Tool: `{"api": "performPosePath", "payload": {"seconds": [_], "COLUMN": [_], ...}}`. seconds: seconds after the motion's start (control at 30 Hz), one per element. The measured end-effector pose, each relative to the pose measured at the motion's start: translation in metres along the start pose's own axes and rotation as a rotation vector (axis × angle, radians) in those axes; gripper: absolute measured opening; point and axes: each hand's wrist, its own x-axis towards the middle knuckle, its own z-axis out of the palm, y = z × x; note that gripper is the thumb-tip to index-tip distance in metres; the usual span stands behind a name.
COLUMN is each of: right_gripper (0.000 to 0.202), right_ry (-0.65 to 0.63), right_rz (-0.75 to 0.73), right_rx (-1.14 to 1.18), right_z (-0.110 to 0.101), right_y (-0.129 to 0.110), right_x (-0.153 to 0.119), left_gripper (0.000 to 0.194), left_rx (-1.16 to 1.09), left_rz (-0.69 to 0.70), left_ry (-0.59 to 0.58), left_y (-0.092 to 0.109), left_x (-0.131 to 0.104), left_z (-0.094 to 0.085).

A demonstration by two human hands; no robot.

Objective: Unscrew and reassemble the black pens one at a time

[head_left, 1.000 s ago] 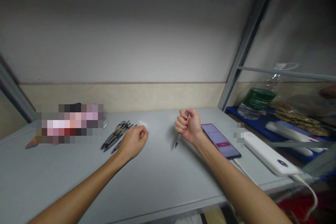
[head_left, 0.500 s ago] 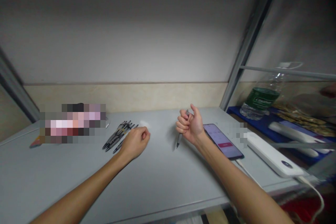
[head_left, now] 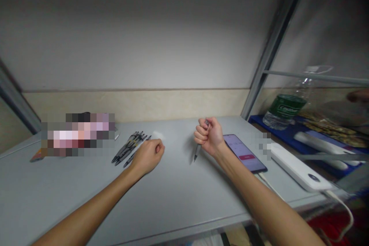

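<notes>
- Desk [head_left: 173, 203]: I note a smooth, flat, grey top under the phone, with a matt sheen.
- Bottle [head_left: 284, 109]: clear, ribbed-looking plastic with a green label, upright beyond and to the right of the phone, on a blue surface.
- Left hand [head_left: 148, 155]: I find it well left of the phone, resting beside the loose pens, loosely curled. Its fingertips are hidden, so I cannot tell whether it holds anything.
- Right hand [head_left: 211, 136]: just left of the phone, its fingers folded closed around one pen, with no visible opening.
- White device [head_left: 296, 167]: to the phone's right, long, glossy and round-edged, with a dark oval near one end.
- Phone [head_left: 245, 155]: a thin, flat slab with rounded corners, its screen lit and a cable [head_left: 272, 186] at its near end.
- Loose pens [head_left: 127, 148]: slim, dark and grey, well left of the phone in a slanting, overlapping bundle. I cannot count them.
- Held pen [head_left: 197, 150]: left of the phone, tilted, dark tip down. I judge only this one picked out, the rest left lying; tip contact is unclear.
</notes>
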Motion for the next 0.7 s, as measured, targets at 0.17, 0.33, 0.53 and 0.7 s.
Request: {"api": "performPosePath", "payload": {"seconds": [0.17, 0.33, 0.53, 0.7], "right_gripper": [0.037, 0.033, 0.041, 0.032], "right_ry": [-0.004, 0.039, 0.012, 0.030], "right_rz": [-0.021, -0.056, -0.060, -0.059], "right_rx": [0.011, 0.005, 0.023, 0.028], "right_z": [-0.0013, -0.0033, -0.0030, -0.0032], "right_y": [-0.0004, -0.0015, -0.0026, -0.0025], "right_x": [0.0006, 0.0007, -0.0001, 0.0006], "left_gripper": [0.025, 0.024, 0.026, 0.026], "left_rx": [0.004, 0.001, 0.017, 0.025], "left_rz": [0.024, 0.017, 0.029, 0.024], "left_ry": [0.004, -0.003, 0.003, 0.001], "left_y": [0.0007, 0.0007, -0.0020, -0.0034], "left_x": [-0.0002, -0.0003, -0.0008, -0.0007], "left_z": [-0.0010, -0.0008, 0.0003, 0.0014]}}
